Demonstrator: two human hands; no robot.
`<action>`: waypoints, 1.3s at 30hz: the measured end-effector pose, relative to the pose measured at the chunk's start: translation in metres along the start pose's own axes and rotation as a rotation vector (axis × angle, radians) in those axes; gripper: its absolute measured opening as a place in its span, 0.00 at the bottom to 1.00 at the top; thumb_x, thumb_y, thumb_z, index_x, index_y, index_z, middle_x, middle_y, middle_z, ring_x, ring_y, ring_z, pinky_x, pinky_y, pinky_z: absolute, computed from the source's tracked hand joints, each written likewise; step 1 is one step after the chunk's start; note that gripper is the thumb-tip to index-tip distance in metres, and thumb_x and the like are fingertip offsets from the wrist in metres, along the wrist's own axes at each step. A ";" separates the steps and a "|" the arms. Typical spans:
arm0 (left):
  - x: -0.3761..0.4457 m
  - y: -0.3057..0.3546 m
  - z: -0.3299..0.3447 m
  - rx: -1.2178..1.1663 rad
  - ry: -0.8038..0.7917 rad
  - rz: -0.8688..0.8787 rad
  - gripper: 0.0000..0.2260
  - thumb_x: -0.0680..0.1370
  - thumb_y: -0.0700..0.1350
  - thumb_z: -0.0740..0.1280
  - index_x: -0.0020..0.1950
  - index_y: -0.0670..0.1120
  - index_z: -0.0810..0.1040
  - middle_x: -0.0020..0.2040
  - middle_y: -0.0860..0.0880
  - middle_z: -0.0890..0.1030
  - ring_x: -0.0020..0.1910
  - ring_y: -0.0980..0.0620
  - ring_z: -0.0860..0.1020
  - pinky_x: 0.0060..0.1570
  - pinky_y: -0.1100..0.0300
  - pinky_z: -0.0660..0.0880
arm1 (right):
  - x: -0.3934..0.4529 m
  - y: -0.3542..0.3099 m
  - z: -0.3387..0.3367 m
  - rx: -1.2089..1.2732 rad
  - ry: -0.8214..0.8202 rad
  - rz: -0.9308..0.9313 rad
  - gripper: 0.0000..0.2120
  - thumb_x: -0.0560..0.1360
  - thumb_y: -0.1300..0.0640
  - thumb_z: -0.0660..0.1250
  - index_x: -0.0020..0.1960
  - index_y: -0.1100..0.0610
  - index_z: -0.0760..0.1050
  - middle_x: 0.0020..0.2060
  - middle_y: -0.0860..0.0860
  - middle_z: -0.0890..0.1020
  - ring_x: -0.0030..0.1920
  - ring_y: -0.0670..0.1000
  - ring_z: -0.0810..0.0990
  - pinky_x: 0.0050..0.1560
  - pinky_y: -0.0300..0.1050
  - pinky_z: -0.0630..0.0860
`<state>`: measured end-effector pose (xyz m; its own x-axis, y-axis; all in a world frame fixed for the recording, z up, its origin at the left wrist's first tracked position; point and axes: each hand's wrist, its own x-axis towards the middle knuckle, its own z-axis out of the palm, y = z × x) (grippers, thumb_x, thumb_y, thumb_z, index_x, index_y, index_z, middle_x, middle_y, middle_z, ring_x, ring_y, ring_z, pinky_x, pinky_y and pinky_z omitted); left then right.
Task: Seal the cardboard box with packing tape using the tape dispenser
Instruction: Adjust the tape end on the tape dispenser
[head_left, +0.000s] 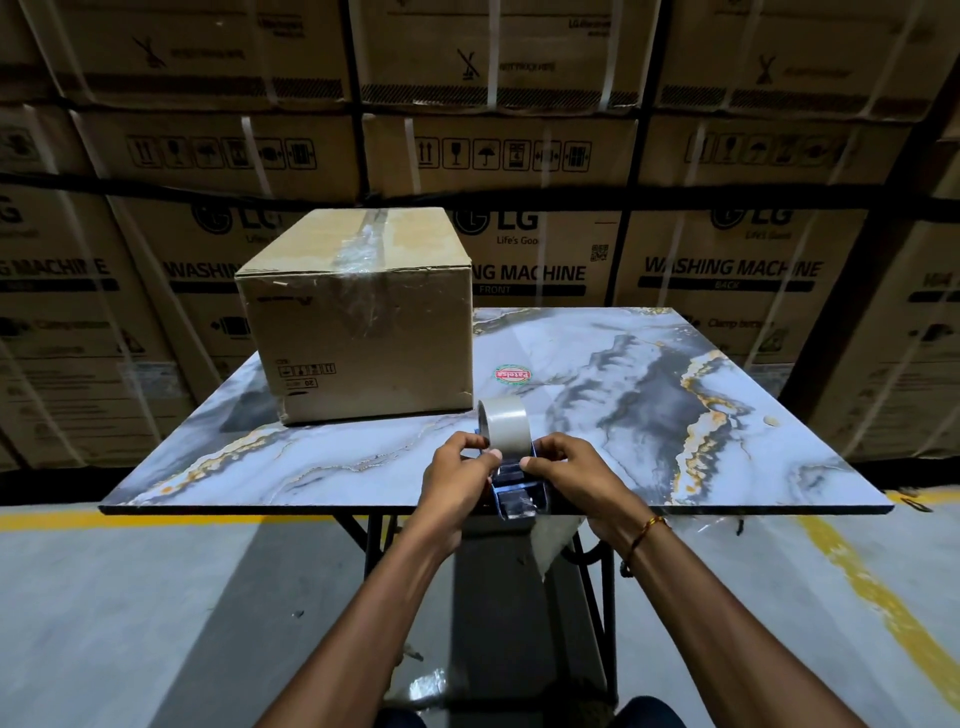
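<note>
Our left hand (457, 470) and right hand (566, 467) both grip the tape dispenser (511, 467) at the table's (675, 467) near edge; taped box (358, 312) sits far left.

One view is supplied: a wide-angle camera worn on the head. It looks forward and down from above the near edge of the tabletop (675, 405). Both forearms enter from the bottom of the frame, and the left hand (457, 480) and right hand (569, 475) sit at the near edge, close to the lens and near frame centre. The whole tabletop is in view, all four edges included. Beyond the far edge, the stacked cartons (519, 156) fill the upper frame. The floor (156, 597) shows below the near edge. Straight lines bow toward the frame borders. No second view exists, so no overlap applies.
</note>
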<state>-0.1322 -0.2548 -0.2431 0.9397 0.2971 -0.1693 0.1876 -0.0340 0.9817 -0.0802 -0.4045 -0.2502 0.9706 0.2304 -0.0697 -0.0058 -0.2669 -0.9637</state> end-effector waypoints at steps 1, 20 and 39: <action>-0.001 -0.001 -0.002 0.007 -0.005 -0.003 0.08 0.70 0.50 0.69 0.48 0.53 0.80 0.42 0.45 0.83 0.44 0.42 0.83 0.52 0.44 0.80 | -0.002 0.000 0.001 0.014 0.004 0.012 0.06 0.76 0.62 0.72 0.51 0.62 0.79 0.43 0.54 0.83 0.37 0.48 0.81 0.40 0.48 0.81; -0.021 0.016 -0.003 -0.092 -0.110 -0.063 0.32 0.67 0.63 0.75 0.62 0.46 0.73 0.55 0.40 0.83 0.42 0.46 0.83 0.33 0.59 0.78 | -0.060 0.004 -0.012 -0.441 0.197 -0.345 0.07 0.70 0.54 0.72 0.47 0.49 0.76 0.54 0.47 0.70 0.46 0.50 0.80 0.49 0.51 0.79; -0.005 0.017 0.068 -0.187 -0.363 -0.026 0.07 0.77 0.46 0.70 0.47 0.42 0.80 0.41 0.43 0.82 0.38 0.45 0.83 0.40 0.51 0.83 | -0.063 0.006 -0.090 0.008 0.180 0.063 0.17 0.77 0.42 0.68 0.61 0.49 0.73 0.49 0.53 0.84 0.48 0.52 0.85 0.52 0.55 0.83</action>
<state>-0.1142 -0.3213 -0.2315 0.9815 -0.0612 -0.1816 0.1890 0.1529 0.9700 -0.1200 -0.5053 -0.2284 0.9956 0.0423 -0.0834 -0.0691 -0.2676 -0.9610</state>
